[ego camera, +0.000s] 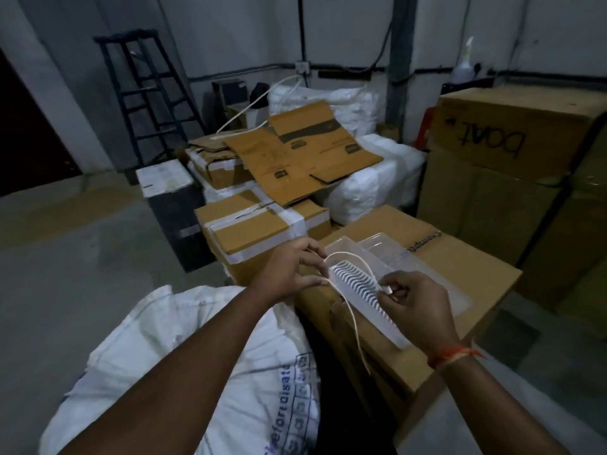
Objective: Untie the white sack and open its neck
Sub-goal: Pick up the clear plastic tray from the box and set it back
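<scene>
White cord (pixel 341 292) pinched between both hands' fingers (pixel 315 283), beside carton (pixel 512 126) marked "boat"

White sack (pixel 184 349): woven, blue print on its side, lying bulky at lower left. Thin pale string (pixel 353 323) loops up, free end dangling beside it.

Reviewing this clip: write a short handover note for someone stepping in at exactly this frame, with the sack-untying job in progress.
Left hand: pinching one part of the white string.
Right hand: pinching the string's other part; a loop arcs between the hands and a tail hangs down.
White sack: below the forearms, beside the cardboard box carrying a clear plastic tray.
Done: string appears free of the sack.
Left: the neck is hidden, so check it, then spread it open.
</scene>
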Demonstrator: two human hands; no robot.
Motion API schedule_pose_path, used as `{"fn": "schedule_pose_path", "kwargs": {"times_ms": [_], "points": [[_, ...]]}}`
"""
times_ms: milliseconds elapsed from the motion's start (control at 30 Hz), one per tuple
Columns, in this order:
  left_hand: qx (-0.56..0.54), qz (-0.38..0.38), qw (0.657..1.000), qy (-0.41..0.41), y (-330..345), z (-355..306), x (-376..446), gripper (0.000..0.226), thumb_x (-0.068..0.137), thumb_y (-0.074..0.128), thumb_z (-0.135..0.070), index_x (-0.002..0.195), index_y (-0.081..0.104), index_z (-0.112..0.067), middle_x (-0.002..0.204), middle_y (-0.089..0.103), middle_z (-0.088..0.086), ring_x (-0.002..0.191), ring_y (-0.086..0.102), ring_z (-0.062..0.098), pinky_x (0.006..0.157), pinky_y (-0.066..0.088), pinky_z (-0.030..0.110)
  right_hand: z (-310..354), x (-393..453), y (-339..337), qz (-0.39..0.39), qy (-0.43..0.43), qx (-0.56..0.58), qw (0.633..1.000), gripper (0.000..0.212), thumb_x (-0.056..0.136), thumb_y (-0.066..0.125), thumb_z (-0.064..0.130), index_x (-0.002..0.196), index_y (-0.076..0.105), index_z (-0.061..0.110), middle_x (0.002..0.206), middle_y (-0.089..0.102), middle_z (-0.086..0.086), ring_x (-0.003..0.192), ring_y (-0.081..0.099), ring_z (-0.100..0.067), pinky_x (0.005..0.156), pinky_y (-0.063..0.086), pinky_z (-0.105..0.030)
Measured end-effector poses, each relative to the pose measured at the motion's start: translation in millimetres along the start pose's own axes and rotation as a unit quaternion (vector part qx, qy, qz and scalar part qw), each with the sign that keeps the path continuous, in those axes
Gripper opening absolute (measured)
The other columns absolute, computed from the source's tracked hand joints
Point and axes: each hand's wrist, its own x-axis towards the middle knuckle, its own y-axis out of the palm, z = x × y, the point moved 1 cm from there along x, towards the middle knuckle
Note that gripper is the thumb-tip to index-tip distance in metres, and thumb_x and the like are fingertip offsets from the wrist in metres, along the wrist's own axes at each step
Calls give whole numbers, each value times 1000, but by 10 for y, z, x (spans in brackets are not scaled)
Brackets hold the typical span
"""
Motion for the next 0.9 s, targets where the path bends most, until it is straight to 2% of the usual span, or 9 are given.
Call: {"fn": "schedule_pose_path", "kwargs": {"times_ms": [67,133,200,267,333,467,667,800,900], "points": [[-24,-7,999,-22,133,-11,233,16,71,93,-24,83,83,-25,110,68,-8,105,65,5,89,51,20,-168,243,-25,-6,6,-15,1000,18,79,82,17,97,81,19,86,77,3,74,68,-10,72,58,-31],[-20,-7,999,-46,274,47,422,16,70,94,-26,82,84,-25,109,69,-8,104,65,7,92,52,28,-304,459,-15,-2,6,-50,999,17,79,80,22,96,80,22,87,77,6,74,66,-8,70,54,-26],[10,12,997,-75,413,149,570,17,68,95,-29,81,84,-27,109,69,-7,105,64,10,96,53,38,-414,631,42,25,4,-94,995,17,79,79,27,96,79,23,91,77,7,75,64,-6,69,49,-21],[44,36,993,-105,545,240,679,20,65,95,-36,80,83,-31,109,64,-10,108,60,13,99,51,45,-499,751,132,58,5,-135,989,20,81,77,30,99,79,24,94,77,8,82,66,-8,72,53,-23],[83,57,986,-135,647,312,757,23,63,95,-42,83,83,-35,111,57,-13,115,53,16,101,50,40,-538,828,210,74,9,-161,984,20,81,74,31,101,78,27,98,75,6,93,65,-14,82,56,-29],[142,89,971,-173,742,377,859,26,63,92,-52,82,83,-37,117,50,-15,122,42,17,103,48,39,-540,937,306,69,23,-207,976,18,84,75,31,101,76,29,110,62,2,110,51,-22,100,45,-37],[214,85,946,-226,740,275,959,29,65,89,-58,76,82,-32,128,54,-10,128,40,19,98,47,36,-473,1096,430,74,7,-219,973,20,81,77,31,101,76,32,119,47,2,114,37,-22,97,42,-38],[256,147,923,-245,779,239,951,40,64,89,-59,90,82,-29,139,49,-5,134,37,23,104,46,43,-442,1080,514,100,-18,-231,968,22,80,79,34,102,76,32,122,45,1,118,36,-24,99,37,-38],[258,226,905,-250,722,177,1015,34,65,86,-63,88,83,-37,144,45,-2,136,33,28,106,43,44,-488,994,558,113,-16,-254,960,19,81,78,35,99,78,28,122,46,-1,118,35,-26,102,37,-41]]}}
